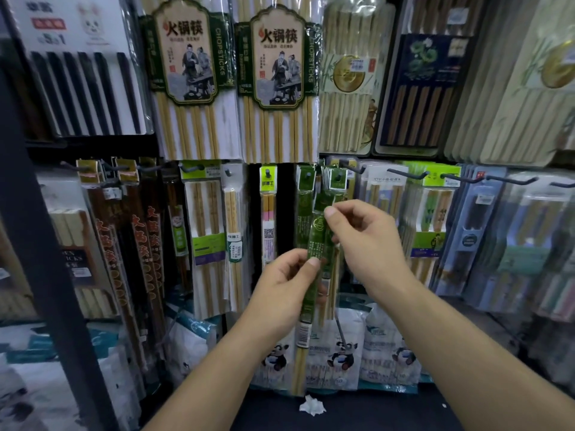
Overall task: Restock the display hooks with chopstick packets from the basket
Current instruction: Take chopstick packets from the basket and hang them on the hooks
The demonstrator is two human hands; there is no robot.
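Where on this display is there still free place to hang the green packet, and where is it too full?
Free: the dark gap between the pink-tipped packet and the green packets. The green packets' hooks are crowded, and the right-hand rows overlap tightly.

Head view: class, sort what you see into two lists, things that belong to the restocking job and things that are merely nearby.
Part of the job:
- green chopstick packet, pinched in both hands
- left hand
- right hand
- hook with green packets just above

Merely nearby:
- hot-pot chopstick packs on the upper row
- panda-print bags below
- crumpled white paper on the dark surface
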